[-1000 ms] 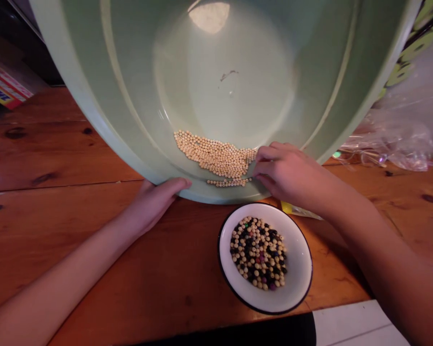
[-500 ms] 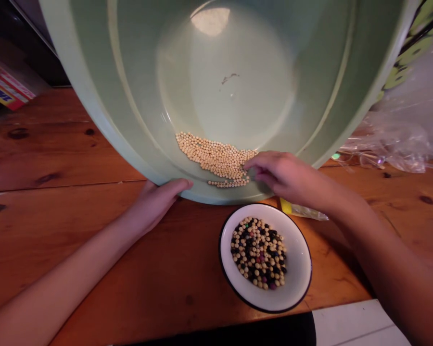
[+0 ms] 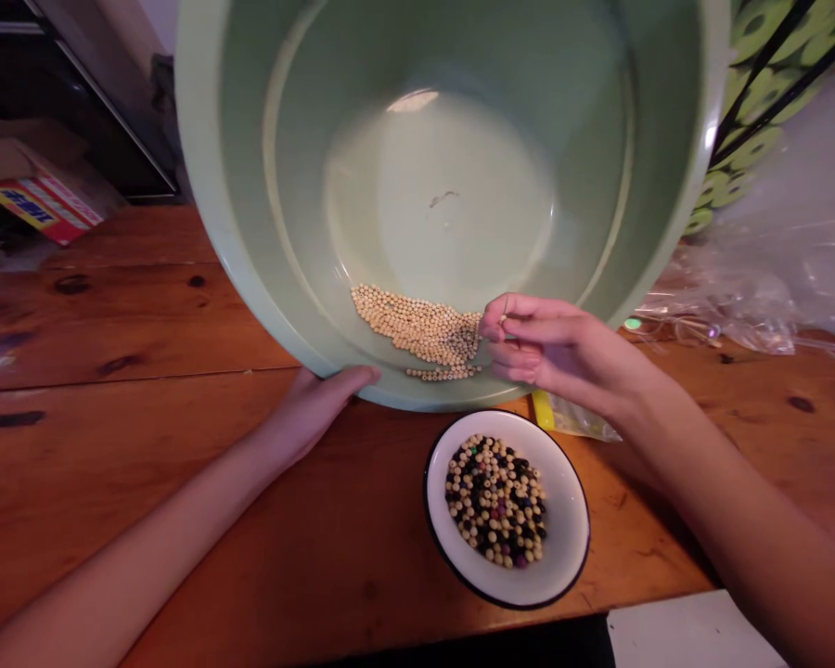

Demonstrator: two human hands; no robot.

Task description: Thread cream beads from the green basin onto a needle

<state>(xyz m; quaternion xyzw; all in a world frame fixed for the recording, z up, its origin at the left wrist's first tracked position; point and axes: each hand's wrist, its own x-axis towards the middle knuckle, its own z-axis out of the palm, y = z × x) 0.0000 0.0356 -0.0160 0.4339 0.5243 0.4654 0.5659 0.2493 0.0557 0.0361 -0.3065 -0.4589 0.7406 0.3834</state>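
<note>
A large green plastic basin [image 3: 452, 195] is tilted towards me. My left hand [image 3: 320, 404] grips its near rim, thumb over the inside edge and fingers hidden underneath. Many small pale beads [image 3: 417, 325] are heaped in the lower part of the basin. In front of them lies a short row of beads [image 3: 442, 374] in line, apparently strung. My right hand [image 3: 543, 343], at the heap's right end, pinches a thin needle-like piece [image 3: 506, 304] with a pale bead by it; its other fingers are curled. Below the rim stands a white dark-rimmed bowl [image 3: 567, 520] of black, pale and a few coloured beads.
A wooden table [image 3: 285, 557] lies under everything, its near edge below the bowl. A clear bag with a yellow strip [image 3: 544, 410] is under my right hand. Clear plastic wrapping [image 3: 765, 278] lies at the right, green rolls [image 3: 758, 93] behind it. A cardboard box [image 3: 48, 190] stands at the left.
My right hand has lifted off the beads and turned, so the pinched needle-like piece shows. My left hand stays on the rim. The whole view has shifted, with the basin more upright in it.
</note>
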